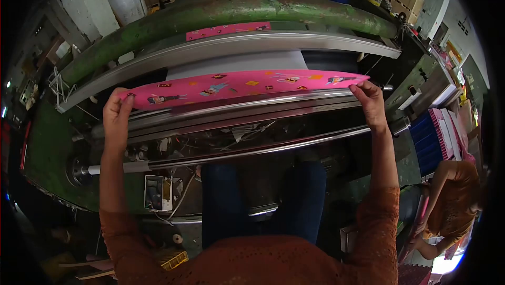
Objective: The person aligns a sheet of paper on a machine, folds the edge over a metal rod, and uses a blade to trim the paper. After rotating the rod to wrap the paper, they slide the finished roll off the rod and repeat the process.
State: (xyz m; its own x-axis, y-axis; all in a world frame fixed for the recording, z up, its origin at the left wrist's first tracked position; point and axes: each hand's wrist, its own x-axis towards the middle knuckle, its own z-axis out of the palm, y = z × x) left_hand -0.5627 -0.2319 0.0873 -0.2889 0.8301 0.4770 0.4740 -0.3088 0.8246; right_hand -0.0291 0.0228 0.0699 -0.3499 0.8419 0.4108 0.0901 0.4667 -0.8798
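A long pink printed sheet [244, 86] with small cartoon figures and orange and yellow shapes stretches across in front of me. My left hand [117, 112] pinches its left end between thumb and fingers. At the opposite end, my right hand [370, 103] is closed on the lower right corner. The sheet hangs over the machine's metal rollers [310, 95], its near edge bowed. Beyond it lies a white sheet [236, 63] on the machine bed. Another pink printed piece [229, 30] shows under the green tube.
A thick green tube [221, 17] and a grey metal bar [236, 40] span the machine. Nearer me runs a shiny rod [252, 153]. A small box [158, 193] sits low left. At right, another person [452, 206] works beside stacked pink-edged sheets [447, 135].
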